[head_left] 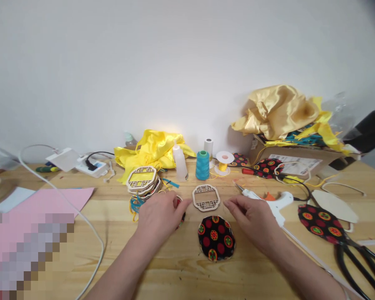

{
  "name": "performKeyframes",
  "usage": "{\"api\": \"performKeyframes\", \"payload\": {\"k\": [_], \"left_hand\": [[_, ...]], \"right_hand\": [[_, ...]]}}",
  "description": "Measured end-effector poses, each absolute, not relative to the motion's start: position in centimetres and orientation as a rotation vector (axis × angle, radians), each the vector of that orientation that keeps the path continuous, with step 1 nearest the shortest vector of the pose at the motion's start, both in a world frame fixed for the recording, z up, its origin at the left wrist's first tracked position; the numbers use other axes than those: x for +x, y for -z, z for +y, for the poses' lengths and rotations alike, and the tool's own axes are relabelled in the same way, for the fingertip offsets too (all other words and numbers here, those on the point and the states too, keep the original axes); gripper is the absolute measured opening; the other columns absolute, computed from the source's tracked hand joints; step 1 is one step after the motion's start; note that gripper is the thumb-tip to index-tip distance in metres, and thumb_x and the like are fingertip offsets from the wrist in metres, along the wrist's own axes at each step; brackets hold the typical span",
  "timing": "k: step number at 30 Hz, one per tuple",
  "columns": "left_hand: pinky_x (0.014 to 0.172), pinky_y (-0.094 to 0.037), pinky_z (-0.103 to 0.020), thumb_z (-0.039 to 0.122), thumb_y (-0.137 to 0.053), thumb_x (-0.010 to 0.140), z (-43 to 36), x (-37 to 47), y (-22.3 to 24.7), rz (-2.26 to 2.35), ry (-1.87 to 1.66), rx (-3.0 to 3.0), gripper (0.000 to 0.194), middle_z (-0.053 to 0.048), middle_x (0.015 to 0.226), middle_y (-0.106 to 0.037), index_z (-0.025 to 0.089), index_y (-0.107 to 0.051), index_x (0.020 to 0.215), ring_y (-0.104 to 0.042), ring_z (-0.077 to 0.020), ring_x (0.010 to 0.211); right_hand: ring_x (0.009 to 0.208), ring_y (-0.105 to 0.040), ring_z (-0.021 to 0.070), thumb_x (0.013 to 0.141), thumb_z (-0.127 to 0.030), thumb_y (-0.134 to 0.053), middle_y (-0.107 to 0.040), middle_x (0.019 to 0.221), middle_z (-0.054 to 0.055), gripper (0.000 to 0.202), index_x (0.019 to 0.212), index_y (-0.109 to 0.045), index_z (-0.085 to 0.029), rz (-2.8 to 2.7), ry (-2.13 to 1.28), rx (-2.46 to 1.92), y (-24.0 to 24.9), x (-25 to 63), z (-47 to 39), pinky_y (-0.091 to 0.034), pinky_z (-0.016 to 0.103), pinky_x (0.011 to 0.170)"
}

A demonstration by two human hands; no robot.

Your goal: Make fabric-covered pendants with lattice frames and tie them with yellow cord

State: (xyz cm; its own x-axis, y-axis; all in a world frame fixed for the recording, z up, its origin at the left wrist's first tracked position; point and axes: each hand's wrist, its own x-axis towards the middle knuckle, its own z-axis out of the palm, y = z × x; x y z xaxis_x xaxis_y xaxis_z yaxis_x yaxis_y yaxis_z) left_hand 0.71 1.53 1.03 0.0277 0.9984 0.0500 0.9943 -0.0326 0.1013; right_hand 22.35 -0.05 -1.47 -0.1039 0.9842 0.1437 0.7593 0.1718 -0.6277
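Your right hand (253, 214): fingertips drawn in close to one another; cannot tell whether they meet or pinch anything. Your left hand (161, 214): fingers curled down, thumb stretched to the right; a patterned piece (180, 212) shows past the thumb, mostly covered, grip on it unclear.

Key relation: the frame (206, 209) lies flat between your two hands, right of the left thumb, left of the right fingertips. Thumb looks the nearer; contact can't be told. No clear long axis: about as wide as deep, lattice at the far and near ends, open window across the middle. Pale thin wood, scalloped corners, crisply cut.

Toward you from the frame, just apart: the cloth disc (216, 238), black print, red and orange rounds with green, pale uneven rim.

Beyond your left hand: a stack (141, 178) of like frames, teal cord (136, 204) spilling beside it, glossy yellow cloth (153, 150) crumpled behind. Past the frame: a cloudy bottle (180, 164), a teal cone (203, 166) of thread, a white spool (225, 157).

Beyond your right hand: white glue gun (279, 205), then black-handled scissors (339, 260). Under all, smooth grained wood table (128, 266).
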Motion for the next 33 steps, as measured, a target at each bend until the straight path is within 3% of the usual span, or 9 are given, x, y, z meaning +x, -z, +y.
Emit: {"api": "performKeyframes", "payload": {"k": [3, 7, 15, 19, 22, 27, 29, 33], "left_hand": [[0.049, -0.028, -0.027, 0.063, -0.044, 0.073, 1.4, 0.9, -0.9, 2.091, -0.132, 2.223, 0.045, -0.008, 0.066, -0.067, 0.022, -0.061, 0.065, -0.061, -0.0237, 0.062], [0.050, -0.032, -0.028, 0.060, -0.048, 0.071, 1.2, 1.0, -0.7, 2.045, 0.002, 2.209, 0.041, -0.009, 0.067, -0.068, 0.022, -0.063, 0.068, -0.062, -0.0270, 0.064], [0.050, -0.031, -0.029, 0.026, -0.041, 0.078, 1.2, 0.7, -0.8, 1.952, 0.026, 2.275, 0.026, -0.011, 0.070, -0.069, 0.021, -0.061, 0.062, -0.063, -0.0257, 0.066], [0.050, -0.030, -0.026, 0.025, -0.042, 0.077, 1.4, 0.4, -1.6, 1.961, -0.259, 2.102, 0.029, -0.003, 0.053, -0.061, 0.021, -0.055, 0.051, -0.055, -0.0175, 0.053], [0.051, -0.032, -0.025, 0.032, -0.047, 0.077, 1.5, 0.2, -2.1, 1.905, -0.714, 1.892, 0.028, 0.001, 0.051, -0.056, 0.021, -0.054, 0.052, -0.050, -0.0156, 0.053], [0.051, -0.035, -0.020, 0.038, -0.056, 0.078, 1.2, 0.3, -1.9, 1.327, -1.108, 1.361, 0.025, 0.003, 0.055, -0.053, 0.018, -0.059, 0.063, -0.046, -0.0104, 0.052], [0.050, -0.035, -0.020, 0.036, -0.058, 0.079, 1.1, 0.6, -1.4, 1.174, -1.100, 1.240, 0.022, 0.003, 0.056, -0.055, 0.017, -0.062, 0.069, -0.046, -0.0095, 0.052], [0.052, -0.038, -0.020, 0.031, -0.060, 0.079, 0.9, 1.3, -0.5, 1.011, -1.027, 1.084, 0.016, 0.000, 0.064, -0.060, 0.015, -0.066, 0.078, -0.050, -0.0102, 0.057]], "right_hand": [[0.053, -0.047, 0.0138, 0.087, -0.040, -0.041, -0.055, 0.054, -0.001, 0.035, 0.063, -0.057, -0.021, -1.924, -0.542, -1.631, 1.4, 22.2, 0.0, -0.032, 0.025, 0.052], [0.052, -0.044, 0.0129, 0.087, -0.039, -0.041, -0.051, 0.052, -0.002, 0.035, 0.060, -0.054, -0.021, -1.920, -0.538, -1.644, 1.5, 22.2, 0.1, -0.030, 0.025, 0.051], [0.052, -0.040, 0.0119, 0.088, -0.039, -0.040, -0.045, 0.052, -0.003, 0.037, 0.056, -0.045, -0.020, -1.949, -0.534, -1.606, 1.6, 22.2, 0.1, -0.028, 0.024, 0.051], [0.051, -0.039, 0.0116, 0.088, -0.039, -0.040, -0.044, 0.051, -0.003, 0.037, 0.057, -0.045, -0.020, -1.941, -0.541, -1.604, 1.7, 22.2, 0.1, -0.027, 0.025, 0.050], [0.051, -0.039, 0.0116, 0.088, -0.039, -0.041, -0.045, 0.051, -0.003, 0.037, 0.057, -0.047, -0.019, -1.912, -0.564, -1.584, 1.7, 22.1, 0.0, -0.027, 0.025, 0.050], [0.055, -0.046, 0.0123, 0.087, -0.040, -0.043, -0.051, 0.054, -0.001, 0.037, 0.059, -0.053, -0.019, -1.730, -0.798, -1.487, 1.4, 22.0, 0.0, -0.034, 0.025, 0.054], [0.064, -0.052, 0.0143, 0.087, -0.043, -0.043, -0.060, 0.066, 0.002, 0.035, 0.068, -0.059, -0.018, -1.623, -1.006, -1.387, 1.1, 22.0, 0.1, -0.038, 0.025, 0.057], [0.079, -0.059, 0.0174, 0.081, -0.048, -0.051, -0.066, 0.093, 0.006, 0.038, 0.104, -0.061, -0.020, -1.362, -1.456, -1.183, 0.6, 21.7, 0.3, -0.042, 0.025, 0.058]]}}
